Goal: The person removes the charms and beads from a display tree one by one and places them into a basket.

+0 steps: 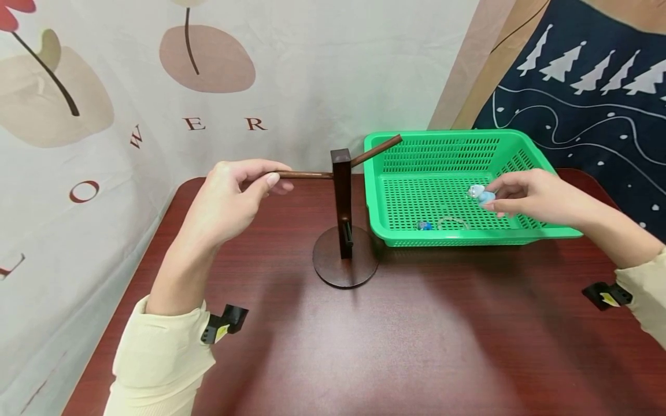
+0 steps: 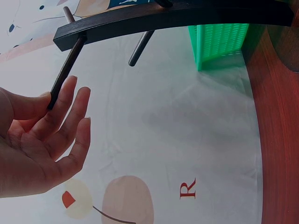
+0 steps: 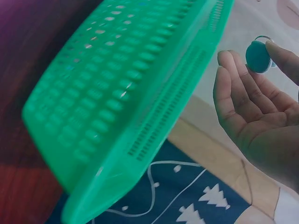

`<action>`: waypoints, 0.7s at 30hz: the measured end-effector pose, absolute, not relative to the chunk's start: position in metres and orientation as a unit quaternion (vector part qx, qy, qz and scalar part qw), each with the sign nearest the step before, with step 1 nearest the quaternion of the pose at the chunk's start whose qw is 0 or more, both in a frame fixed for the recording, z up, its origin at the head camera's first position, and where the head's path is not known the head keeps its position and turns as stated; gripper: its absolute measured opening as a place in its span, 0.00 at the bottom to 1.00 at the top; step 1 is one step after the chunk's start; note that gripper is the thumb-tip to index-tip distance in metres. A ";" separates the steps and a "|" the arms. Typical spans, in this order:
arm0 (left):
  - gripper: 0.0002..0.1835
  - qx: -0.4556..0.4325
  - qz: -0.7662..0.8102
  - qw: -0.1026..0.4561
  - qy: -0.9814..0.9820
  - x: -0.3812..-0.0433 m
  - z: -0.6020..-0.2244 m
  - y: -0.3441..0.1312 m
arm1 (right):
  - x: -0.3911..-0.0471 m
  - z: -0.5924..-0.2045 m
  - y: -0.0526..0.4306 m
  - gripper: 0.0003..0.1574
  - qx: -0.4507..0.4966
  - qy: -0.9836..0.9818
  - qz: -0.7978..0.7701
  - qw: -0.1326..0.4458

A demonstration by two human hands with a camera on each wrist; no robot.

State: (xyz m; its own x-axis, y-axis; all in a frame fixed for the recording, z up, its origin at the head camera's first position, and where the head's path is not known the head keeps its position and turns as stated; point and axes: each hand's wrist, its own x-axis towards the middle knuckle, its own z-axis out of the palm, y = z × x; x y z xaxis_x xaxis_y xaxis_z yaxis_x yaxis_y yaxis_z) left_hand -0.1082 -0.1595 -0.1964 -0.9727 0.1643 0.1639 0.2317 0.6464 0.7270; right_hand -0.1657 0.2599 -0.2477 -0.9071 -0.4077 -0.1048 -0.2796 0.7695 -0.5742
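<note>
A dark wooden stand (image 1: 341,199), with an upright post on a round base, stands mid-table. My left hand (image 1: 229,196) pinches the outer end of one of its wooden pegs (image 1: 304,175) between thumb and index finger. The other fingers fan out loosely in the left wrist view. Over the green basket (image 1: 468,234), my right hand (image 1: 541,196) pinches a small light-blue rounded trinket (image 1: 486,198) between thumb and fingertips. In the right wrist view, the trinket (image 3: 258,57) looks like a teal disc with a thin ring at its top edge.
Inside the basket, near its front wall, lie a thin clear ring-shaped band (image 1: 454,219) and a small blue piece (image 1: 425,226). Another peg (image 1: 377,150) of the stand juts toward the basket's left rim. Patterned cloth (image 1: 312,75) hangs behind the reddish-brown table (image 1: 354,346).
</note>
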 end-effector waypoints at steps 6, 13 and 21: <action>0.12 -0.112 -0.406 0.046 -0.906 -0.109 -0.197 -0.160 | -0.168 -0.262 0.281 0.19 -0.154 0.936 -0.289 0.132; 0.12 -0.116 -0.405 0.048 -0.906 -0.109 -0.198 -0.159 | -0.172 -0.274 0.301 0.21 -0.147 0.945 -0.258 0.138; 0.12 -0.119 -0.404 0.050 -0.906 -0.108 -0.197 -0.159 | -0.171 -0.283 0.312 0.18 -0.154 0.953 -0.234 0.114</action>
